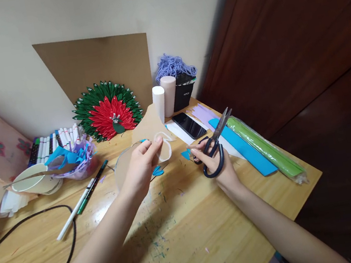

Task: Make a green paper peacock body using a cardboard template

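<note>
My left hand [142, 166] is closed, thumb against fingers, on a thin white curled strip [166, 155] that loops out to the right of the thumb. Beneath this hand lies a rounded cardboard piece [120, 170], partly hidden, with a blue paper petal shape [158, 171] by its edge. In my right hand [216, 165] rests a pair of scissors [221, 124], dark handles in the palm, blades pointing up and away. The same hand's thumb and fingertips pinch a small blue paper piece [186, 154]. A gap separates the two hands.
Behind the hands stand a red and green petal fan [114, 115], brown board [105, 55] and white cylinders [159, 100]. To the right lie a phone [190, 125], blue paper [249, 150] and green roll [265, 148]. Markers [87, 195], a cup [34, 182] and black cable [74, 238] lie left.
</note>
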